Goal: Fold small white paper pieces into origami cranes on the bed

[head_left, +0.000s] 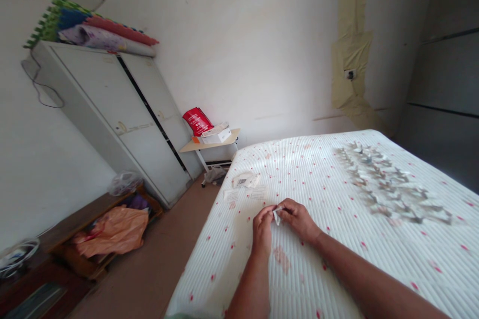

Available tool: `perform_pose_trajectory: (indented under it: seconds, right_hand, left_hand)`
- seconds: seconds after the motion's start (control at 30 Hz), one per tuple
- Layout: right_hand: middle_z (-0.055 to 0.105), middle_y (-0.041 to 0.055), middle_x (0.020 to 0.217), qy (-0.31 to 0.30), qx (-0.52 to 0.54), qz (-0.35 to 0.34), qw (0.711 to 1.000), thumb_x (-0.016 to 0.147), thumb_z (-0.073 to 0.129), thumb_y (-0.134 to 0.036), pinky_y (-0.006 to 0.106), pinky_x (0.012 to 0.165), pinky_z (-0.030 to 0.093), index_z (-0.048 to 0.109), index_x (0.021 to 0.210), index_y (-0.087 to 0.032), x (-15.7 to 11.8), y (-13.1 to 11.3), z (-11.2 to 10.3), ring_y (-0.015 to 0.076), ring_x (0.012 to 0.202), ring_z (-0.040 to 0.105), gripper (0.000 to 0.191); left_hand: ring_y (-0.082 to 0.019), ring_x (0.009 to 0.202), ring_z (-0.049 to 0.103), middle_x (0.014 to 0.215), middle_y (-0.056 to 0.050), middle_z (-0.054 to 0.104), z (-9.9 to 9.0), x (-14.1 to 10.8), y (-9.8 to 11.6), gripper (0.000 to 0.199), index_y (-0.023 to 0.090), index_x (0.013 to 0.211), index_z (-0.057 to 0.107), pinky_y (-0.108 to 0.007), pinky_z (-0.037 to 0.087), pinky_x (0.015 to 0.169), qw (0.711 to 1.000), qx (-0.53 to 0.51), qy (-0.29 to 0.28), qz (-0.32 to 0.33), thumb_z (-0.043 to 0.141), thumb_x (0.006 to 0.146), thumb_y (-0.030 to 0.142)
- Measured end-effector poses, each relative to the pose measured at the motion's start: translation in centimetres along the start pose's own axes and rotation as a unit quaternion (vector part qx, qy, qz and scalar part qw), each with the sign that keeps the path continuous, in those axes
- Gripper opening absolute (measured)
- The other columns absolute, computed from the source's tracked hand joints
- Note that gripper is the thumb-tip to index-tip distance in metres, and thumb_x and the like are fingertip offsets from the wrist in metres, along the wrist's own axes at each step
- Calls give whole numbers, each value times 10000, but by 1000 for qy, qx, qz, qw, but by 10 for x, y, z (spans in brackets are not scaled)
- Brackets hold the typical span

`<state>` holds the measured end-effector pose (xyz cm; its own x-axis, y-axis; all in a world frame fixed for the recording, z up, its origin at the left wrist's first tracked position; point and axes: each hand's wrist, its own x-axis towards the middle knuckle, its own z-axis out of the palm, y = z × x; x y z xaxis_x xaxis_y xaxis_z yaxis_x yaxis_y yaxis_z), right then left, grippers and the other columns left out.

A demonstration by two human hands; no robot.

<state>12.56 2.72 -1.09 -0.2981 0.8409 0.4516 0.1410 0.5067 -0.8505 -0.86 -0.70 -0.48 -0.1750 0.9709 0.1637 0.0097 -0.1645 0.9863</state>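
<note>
Whitish and small, a paper-like piece (pixel 277 217) is pinched between both hands over the bed (pixel 307 179); the left hand (pixel 262 224) and right hand (pixel 298 217) each have the grip nearly closed on it, fingertips almost meeting. The ribbed white cover is dotted red, with rows of little folded shapes (pixel 401 175) at right and a pale packet (pixel 245 180) ahead; a grey cabinet (pixel 108 94) stands at left; the held piece looks thin and creased, partly hidden by fingers.

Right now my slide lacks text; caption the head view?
Left hand and right hand hold a pale scrap over the bed, small pieces lying in rows.
</note>
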Motion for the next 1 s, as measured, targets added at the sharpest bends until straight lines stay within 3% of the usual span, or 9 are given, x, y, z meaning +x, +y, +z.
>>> perform_pose_trajectory:
  seconds: [0.17,0.4,0.7,0.87,1.0]
  right_hand:
    - [543,6,715,1,-39,-7,999,775,489,-205,236,633,419,591,746,-183,0,0,0,122,666,535,108]
    - [540,9,716,-14,-85,-25,996,793,474,-190,240,635,414,572,720,-188,0,-9,-2,125,673,535,123]
    - [531,29,752,-14,-135,-52,989,814,450,-174,259,664,423,572,751,-188,-1,-5,1,138,713,523,138]
    - [531,14,724,-6,-104,-40,994,788,469,-143,248,643,418,578,724,-185,0,-4,0,128,685,527,133]
    - [542,6,718,-6,-56,-19,998,794,485,-187,241,643,426,585,734,-186,1,-2,-2,120,673,537,117]
  left_hand:
    - [-215,872,586,868,-76,675,3,-2,5,296,115,908,671,-286,419,788,1000,-25,-15,-6,537,676,240]
    - [-161,679,580,710,-44,655,8,-2,7,364,88,920,656,-248,427,670,997,-53,-36,-35,564,575,158]
    - [-170,729,590,768,-47,672,8,3,-5,415,106,911,651,-232,429,672,999,-38,-29,-22,484,533,69]
    - [-190,774,599,774,-54,674,6,1,-3,422,100,960,645,-252,435,705,999,-21,-24,-28,505,562,87]
    - [-222,873,595,861,-82,680,5,-1,4,322,95,928,662,-287,429,782,1000,-12,-1,-25,546,653,216]
